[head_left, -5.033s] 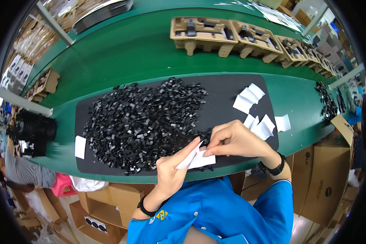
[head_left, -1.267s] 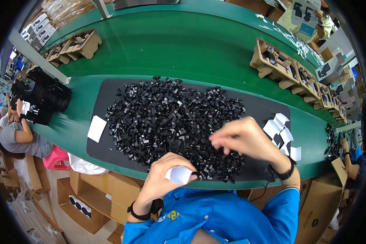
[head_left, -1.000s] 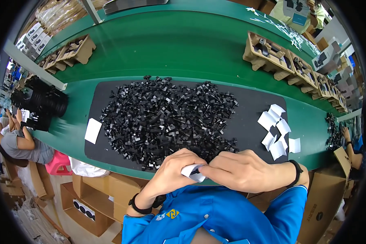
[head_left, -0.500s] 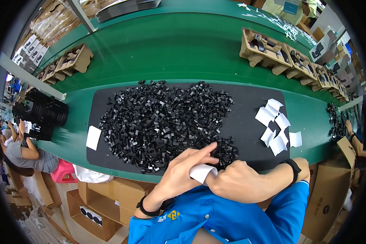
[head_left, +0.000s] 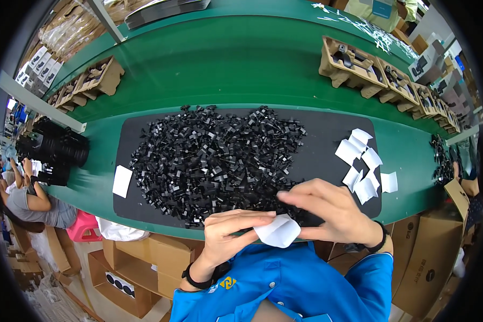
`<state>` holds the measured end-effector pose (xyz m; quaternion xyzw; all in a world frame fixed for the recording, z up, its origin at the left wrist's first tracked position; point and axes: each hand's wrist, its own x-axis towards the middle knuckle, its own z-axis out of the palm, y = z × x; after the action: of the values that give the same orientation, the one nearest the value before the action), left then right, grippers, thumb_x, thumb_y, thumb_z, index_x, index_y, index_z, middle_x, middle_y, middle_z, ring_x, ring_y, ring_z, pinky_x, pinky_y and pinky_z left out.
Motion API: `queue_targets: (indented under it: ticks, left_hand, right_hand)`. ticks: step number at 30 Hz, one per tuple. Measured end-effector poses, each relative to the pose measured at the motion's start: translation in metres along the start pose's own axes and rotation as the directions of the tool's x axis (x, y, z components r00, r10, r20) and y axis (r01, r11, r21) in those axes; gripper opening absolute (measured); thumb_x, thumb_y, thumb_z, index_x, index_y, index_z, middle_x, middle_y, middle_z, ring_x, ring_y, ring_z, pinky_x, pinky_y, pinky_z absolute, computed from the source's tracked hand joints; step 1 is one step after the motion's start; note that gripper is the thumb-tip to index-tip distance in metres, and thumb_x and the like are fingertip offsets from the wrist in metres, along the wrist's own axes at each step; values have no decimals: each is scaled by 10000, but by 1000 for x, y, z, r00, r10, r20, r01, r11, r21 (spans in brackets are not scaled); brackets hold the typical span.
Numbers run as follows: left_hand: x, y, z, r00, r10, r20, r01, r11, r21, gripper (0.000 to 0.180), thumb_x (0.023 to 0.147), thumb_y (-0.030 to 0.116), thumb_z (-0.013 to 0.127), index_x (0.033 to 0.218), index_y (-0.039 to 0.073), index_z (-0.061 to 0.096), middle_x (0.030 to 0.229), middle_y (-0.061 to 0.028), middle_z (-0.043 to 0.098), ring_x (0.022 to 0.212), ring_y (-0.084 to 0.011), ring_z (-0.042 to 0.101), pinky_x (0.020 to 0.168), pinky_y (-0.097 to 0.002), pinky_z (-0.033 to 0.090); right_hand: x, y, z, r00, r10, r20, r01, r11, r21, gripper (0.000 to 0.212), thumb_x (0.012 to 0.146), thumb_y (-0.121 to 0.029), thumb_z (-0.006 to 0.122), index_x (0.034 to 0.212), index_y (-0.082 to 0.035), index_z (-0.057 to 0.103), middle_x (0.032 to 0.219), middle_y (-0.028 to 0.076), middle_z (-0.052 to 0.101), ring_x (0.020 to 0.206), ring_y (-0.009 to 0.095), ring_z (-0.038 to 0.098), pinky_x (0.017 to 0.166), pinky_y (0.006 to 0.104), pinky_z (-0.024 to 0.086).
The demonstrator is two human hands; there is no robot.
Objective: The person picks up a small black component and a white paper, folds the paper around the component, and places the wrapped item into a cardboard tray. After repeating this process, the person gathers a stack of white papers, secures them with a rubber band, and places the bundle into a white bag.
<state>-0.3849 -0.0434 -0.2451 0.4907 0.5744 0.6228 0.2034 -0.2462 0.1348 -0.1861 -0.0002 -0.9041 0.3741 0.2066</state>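
Note:
A small white paper pouch [head_left: 278,232], its mouth spread open, is in front of my chest, over the near table edge. My left hand [head_left: 225,231] grips its left side between the fingers and thumb. Beside it, my right hand [head_left: 335,212] has its fingers stretched to the left above the pouch and its thumb at the pouch's right edge; nothing shows in its grasp. Whether that thumb presses on the paper, I cannot tell. Just beyond both hands lies a large heap of small black plastic clips [head_left: 214,161] on a dark mat [head_left: 322,145].
Several white paper pieces [head_left: 359,166] lie at the mat's right end, and one white sheet [head_left: 122,181] at its left. Cardboard trays [head_left: 354,67] line the green back panel. A black stack [head_left: 53,150] stands at left. Cardboard boxes [head_left: 429,263] are below the table; people work on both sides.
My right hand has uncrossed from my left, its closed fingers now spread to the right of the pouch. The pouch has shifted slightly toward me, its mouth now facing up.

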Motion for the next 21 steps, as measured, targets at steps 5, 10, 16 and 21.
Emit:
queue_targets:
  ticks: [5,10,16,21]
  left_hand:
    - [1,13,13,996,-83,-22,82,996,-47,246,716,-4,737,958,-29,704,944,-170,704,842,-236,705,737,-295,563]
    - [-2,7,15,933,-353,69,356,934,-25,234,788,52,719,1019,19,712,887,-115,720,694,-95,680,578,-199,522]
    - [4,3,17,861,-485,152,506,845,-172,215,912,74,575,1085,-8,672,811,-99,705,661,-103,663,490,-196,501]
    - [14,-3,16,798,-521,305,602,719,-348,358,966,104,371,1180,-104,569,900,-195,678,703,-226,682,485,-260,541]
  right_hand:
    - [-17,17,15,983,-164,-78,171,981,94,319,661,-85,802,966,-33,723,845,42,661,691,170,592,579,270,452]
    - [-20,23,19,974,-161,-156,178,979,97,270,680,-44,778,945,-37,729,791,35,656,641,157,559,545,267,421]
    - [-22,39,20,956,-257,-142,253,966,-47,439,628,3,729,1063,-48,692,795,21,622,600,149,500,474,243,404]
    - [-27,42,16,873,-485,-43,403,769,-496,403,663,-140,672,1065,-120,698,789,-16,592,598,106,465,458,197,352]
